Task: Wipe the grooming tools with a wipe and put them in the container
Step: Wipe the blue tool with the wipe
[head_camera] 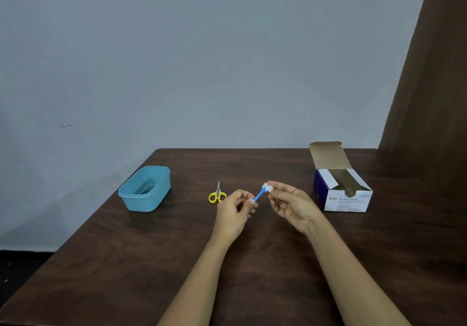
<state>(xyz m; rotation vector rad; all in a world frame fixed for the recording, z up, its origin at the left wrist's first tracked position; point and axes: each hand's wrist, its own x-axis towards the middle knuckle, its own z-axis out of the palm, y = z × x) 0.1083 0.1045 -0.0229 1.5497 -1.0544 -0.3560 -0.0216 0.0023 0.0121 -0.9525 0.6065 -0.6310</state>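
Note:
My left hand (233, 212) pinches the lower end of a slim blue tool (259, 195) above the middle of the table. My right hand (290, 203) pinches a small white wipe (267, 188) wrapped around the tool's upper end. Small yellow-handled scissors (217, 194) lie on the table just left of my left hand, blades pointing away from me. The light blue plastic container (145, 189) stands open at the left, with a dark object lying in its bottom.
An open blue and white box of alcohol swabs (342, 189) stands at the right with its lid flap up. The dark wooden table (151, 262) ends at the left near the container. A brown curtain hangs at the far right.

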